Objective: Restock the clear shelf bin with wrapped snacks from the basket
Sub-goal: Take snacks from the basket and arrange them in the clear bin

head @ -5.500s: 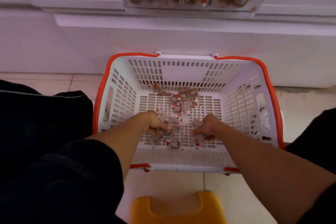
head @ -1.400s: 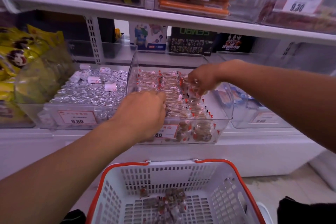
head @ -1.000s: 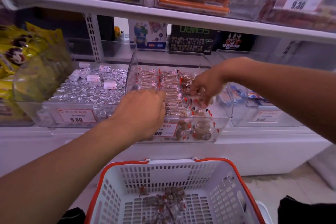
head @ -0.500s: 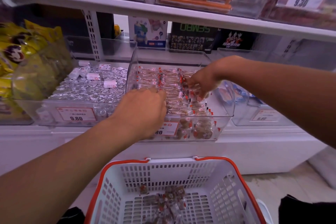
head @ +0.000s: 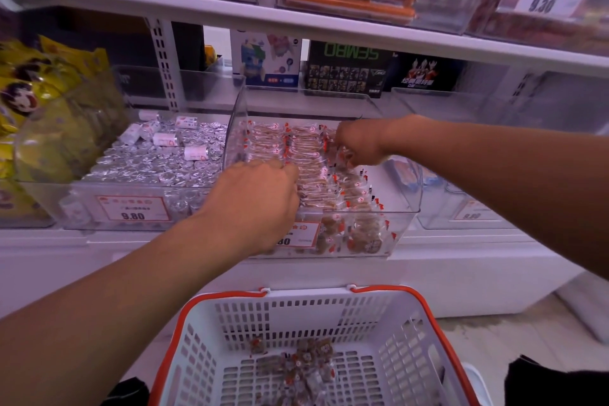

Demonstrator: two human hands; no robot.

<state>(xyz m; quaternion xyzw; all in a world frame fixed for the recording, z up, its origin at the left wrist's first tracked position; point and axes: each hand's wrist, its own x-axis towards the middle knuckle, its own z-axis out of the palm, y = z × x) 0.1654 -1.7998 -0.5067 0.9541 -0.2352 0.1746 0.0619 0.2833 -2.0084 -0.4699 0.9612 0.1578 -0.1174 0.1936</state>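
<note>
Right hand (head: 361, 145) pinching wrapped snacks (head: 346, 155) over clear bin (head: 408, 208) right side — left hand (head: 260, 204) clenched at front edge, contents unseen; basket (head: 329, 300) below.

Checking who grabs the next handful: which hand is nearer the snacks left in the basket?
Left. The left hand hangs over the clear bin's front edge, above the basket; the right hand reaches deeper into the bin, farther from the basket snacks.

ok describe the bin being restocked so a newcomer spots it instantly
On the lower shelf, above the white basket, find the middle clear bin. Both hands reach into it. It holds clear-wrapped brown snacks with red marks, unlike the silver-foil pieces in the bin to its left.
</note>
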